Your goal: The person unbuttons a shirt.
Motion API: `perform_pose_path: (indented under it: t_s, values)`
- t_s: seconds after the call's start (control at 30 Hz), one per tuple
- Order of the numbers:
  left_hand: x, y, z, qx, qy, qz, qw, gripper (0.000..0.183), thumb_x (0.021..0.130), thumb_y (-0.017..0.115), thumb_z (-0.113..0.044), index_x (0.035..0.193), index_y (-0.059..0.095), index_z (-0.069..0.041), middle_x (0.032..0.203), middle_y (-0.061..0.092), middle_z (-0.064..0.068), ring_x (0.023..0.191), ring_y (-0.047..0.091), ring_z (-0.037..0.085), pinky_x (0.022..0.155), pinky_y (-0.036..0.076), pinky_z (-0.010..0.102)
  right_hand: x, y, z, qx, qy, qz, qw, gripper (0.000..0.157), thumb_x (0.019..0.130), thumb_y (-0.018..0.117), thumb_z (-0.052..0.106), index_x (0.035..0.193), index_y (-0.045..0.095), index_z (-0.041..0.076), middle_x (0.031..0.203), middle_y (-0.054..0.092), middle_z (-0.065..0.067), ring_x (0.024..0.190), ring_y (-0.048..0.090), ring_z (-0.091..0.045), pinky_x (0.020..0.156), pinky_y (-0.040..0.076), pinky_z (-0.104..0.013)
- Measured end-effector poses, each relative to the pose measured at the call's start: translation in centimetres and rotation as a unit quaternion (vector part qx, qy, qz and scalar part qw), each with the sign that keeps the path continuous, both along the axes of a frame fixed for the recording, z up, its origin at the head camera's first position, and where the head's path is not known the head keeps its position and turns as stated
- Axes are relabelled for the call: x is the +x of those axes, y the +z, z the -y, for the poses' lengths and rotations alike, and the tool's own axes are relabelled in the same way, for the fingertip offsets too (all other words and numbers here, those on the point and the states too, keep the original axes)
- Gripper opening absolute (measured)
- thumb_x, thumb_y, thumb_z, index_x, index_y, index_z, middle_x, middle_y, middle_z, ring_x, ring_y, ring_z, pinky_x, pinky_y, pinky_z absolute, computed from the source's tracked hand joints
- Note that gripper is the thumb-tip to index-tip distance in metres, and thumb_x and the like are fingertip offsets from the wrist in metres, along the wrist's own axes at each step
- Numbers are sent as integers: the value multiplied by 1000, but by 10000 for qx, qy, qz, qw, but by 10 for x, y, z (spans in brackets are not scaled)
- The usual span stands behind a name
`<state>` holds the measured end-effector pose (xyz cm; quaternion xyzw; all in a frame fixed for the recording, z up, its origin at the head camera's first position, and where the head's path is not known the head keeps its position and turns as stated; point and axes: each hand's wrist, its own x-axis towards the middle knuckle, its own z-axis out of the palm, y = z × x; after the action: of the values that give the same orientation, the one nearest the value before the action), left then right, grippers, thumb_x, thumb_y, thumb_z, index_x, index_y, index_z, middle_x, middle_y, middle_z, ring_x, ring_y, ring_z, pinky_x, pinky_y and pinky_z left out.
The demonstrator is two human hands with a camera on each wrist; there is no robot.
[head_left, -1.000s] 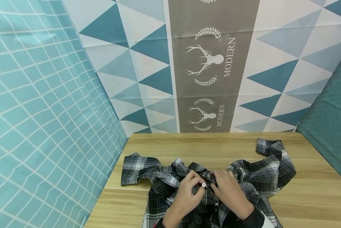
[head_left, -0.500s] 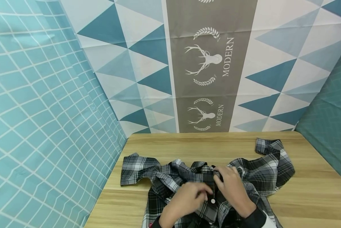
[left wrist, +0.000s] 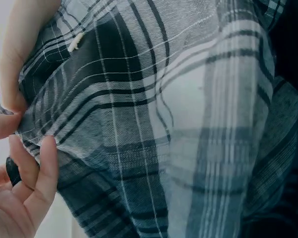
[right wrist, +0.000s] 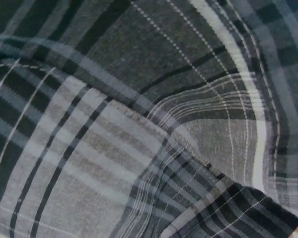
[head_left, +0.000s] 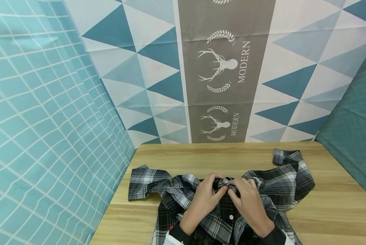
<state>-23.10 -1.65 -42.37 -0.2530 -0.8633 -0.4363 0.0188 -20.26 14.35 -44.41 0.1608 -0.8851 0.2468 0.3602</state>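
Observation:
A black, grey and white plaid shirt (head_left: 215, 224) lies rumpled on the table, its sleeves spread to both sides. At its collar end, the left hand (head_left: 203, 196) pinches the front edge between thumb and forefinger. The right hand (head_left: 251, 201) pinches the same spot from the other side, and the fingertips of both almost meet. A white button (head_left: 231, 217) shows lower on the front strip. In the left wrist view, fingers (left wrist: 47, 163) touch the cloth edge near another pale button (left wrist: 75, 42). Plaid cloth (right wrist: 114, 158) fills nearly all of the right wrist view.
The wooden table (head_left: 170, 154) runs to a back edge against a patterned cloth wall (head_left: 219, 85). One sleeve (head_left: 147, 182) stretches left; the other sleeve (head_left: 293, 180) bends back at the right. Blue checked sheeting (head_left: 48, 119) hangs at the left, green sheeting (head_left: 351, 136) at the right.
The left hand let go of the shirt lower down, then moved up to the collar end and pinched the cloth beside the right hand. A front button is now uncovered below.

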Motion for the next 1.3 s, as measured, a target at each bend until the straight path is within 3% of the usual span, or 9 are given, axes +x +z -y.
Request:
perform_pose_path:
  t_s: [0.17,0.37,0.53,0.87,1.0,1.2,1.3]
  values:
    - [1,-3,1,52,191,-206,9996,21,93,57,-31,103,56,-13,91,56,0,57,41,-3,51,39,15,1,0,2,-4,-21,79,10000,22,75,74,7,95,66,14,88,65,1,77,57,-10,74,36,-29]
    - [5,-2,2,-226,370,-417,9982,21,93,57,-28,109,60,-14,103,60,2,66,46,-3,57,40,15,4,0,5,5,-107,357,9993,25,76,73,8,99,66,12,91,68,0,73,58,-9,70,38,-29]
    - [7,1,4,-477,403,-738,9953,21,93,57,-27,109,63,-16,105,61,0,76,54,2,62,43,15,6,0,3,250,17,272,9993,33,77,71,2,108,65,13,94,69,1,71,55,-4,67,32,-22]
    - [11,2,6,-983,263,-1010,9897,19,95,50,-28,108,62,-22,100,58,-4,81,56,7,71,46,24,5,0,-4,587,125,117,9981,32,75,70,1,104,67,15,91,67,2,75,56,-6,69,26,-22]
    - [10,3,5,-1117,170,-1163,9868,16,94,52,-25,106,62,-21,98,57,-4,77,55,4,70,45,21,5,2,-6,552,186,275,9979,32,75,70,-1,103,67,16,89,66,4,73,55,-5,68,29,-22]
    - [8,4,5,-1225,-104,-1042,9869,15,94,52,-24,105,62,-18,100,57,-3,78,55,5,65,44,17,5,5,-10,462,383,764,9953,32,79,68,-1,105,66,17,95,66,4,77,56,-5,71,35,-24]
    - [7,6,6,-1279,-327,-992,9863,14,94,52,-22,102,61,-16,100,57,-2,78,55,5,64,43,16,3,5,-13,614,480,738,9942,33,79,68,-1,105,66,19,98,66,6,80,55,-4,72,33,-23]
